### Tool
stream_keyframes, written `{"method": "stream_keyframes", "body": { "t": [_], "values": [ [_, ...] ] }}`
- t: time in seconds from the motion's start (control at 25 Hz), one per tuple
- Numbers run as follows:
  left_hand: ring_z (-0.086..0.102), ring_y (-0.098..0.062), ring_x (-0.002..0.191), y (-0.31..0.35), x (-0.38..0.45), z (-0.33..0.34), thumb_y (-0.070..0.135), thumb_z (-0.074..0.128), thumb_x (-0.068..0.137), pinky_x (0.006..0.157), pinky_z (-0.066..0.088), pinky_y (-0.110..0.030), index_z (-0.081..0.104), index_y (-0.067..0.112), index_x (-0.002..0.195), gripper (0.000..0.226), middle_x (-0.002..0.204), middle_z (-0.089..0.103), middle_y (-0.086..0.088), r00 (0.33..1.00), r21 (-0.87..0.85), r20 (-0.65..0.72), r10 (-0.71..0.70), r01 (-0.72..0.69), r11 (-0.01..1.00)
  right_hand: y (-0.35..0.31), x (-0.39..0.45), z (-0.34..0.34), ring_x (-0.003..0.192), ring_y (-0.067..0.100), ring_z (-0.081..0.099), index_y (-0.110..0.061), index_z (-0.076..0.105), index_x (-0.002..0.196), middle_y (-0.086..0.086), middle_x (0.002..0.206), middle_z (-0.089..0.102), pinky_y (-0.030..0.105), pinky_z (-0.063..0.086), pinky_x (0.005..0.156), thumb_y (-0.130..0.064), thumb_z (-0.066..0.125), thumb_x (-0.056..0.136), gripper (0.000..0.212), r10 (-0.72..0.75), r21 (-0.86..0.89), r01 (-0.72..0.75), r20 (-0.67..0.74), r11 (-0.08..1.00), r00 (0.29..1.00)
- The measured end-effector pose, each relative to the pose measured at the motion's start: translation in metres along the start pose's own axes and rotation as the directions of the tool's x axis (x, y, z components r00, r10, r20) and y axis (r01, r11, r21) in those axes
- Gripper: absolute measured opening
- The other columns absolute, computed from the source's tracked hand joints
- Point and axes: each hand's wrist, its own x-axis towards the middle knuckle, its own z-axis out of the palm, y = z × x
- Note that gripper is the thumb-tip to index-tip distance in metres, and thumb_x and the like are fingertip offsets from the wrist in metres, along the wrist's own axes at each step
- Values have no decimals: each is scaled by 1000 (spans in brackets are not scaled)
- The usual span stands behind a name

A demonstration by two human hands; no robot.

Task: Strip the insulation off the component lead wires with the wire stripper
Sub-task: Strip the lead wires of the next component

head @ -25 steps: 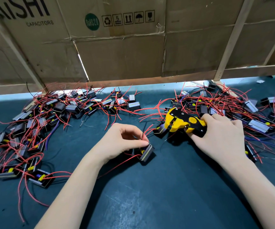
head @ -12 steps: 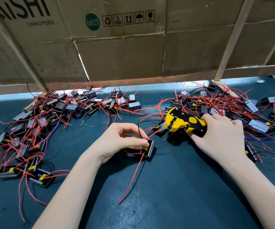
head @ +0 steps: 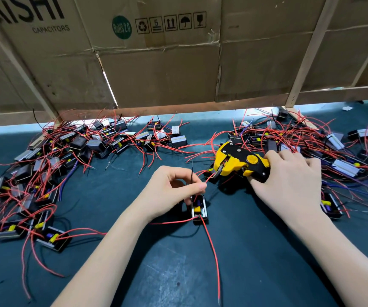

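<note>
A thin, limp red lead is pinched by the left hand above its small, light component on the mat, best held near the tip, while the wire stripper is gripped by the right hand.

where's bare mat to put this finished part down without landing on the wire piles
Bare mat lies between the forearms, crossed only by the held component's long red lead. A smaller bare strip sits behind the left hand, between the left pile and the wire stripper. Both piles, left and right, are crowded with tangled wires.
</note>
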Motion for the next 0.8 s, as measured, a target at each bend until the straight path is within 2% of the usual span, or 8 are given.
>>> {"method": "stream_keyframes", "body": {
  "t": [0.16,0.36,0.6,0.8],
  "values": [
    [53,-12,45,-1,0,4,21,74,86,53,46,-21,72,12,74,16,55,63,9,999,27,-39,29,-28,999,0,0,1,78,34,57,-11,58,78,12,77,61,40,32,74,-45,75,67,40,-14,-22,14,-5,1000,1000],
    [44,-7,41,2,-1,9,21,75,86,44,36,-15,72,15,71,17,53,61,11,995,20,-51,84,-83,996,-3,-1,2,78,33,58,-11,58,79,12,79,62,40,29,75,-48,76,66,43,-13,-67,16,40,998,999],
    [42,-4,44,0,-1,12,22,76,84,47,34,-13,72,15,70,16,54,61,10,991,19,-72,112,-111,994,-3,-1,2,78,32,58,-11,59,79,11,79,63,40,29,75,-48,74,67,42,-20,-78,24,54,997,998],
    [45,3,45,2,1,10,21,73,82,48,34,-8,71,16,68,14,60,66,10,972,-80,-157,176,-190,978,-2,-1,1,81,32,58,-11,60,83,11,82,63,40,29,76,-52,72,70,45,-1,-98,10,92,995,996]
  ]
}}
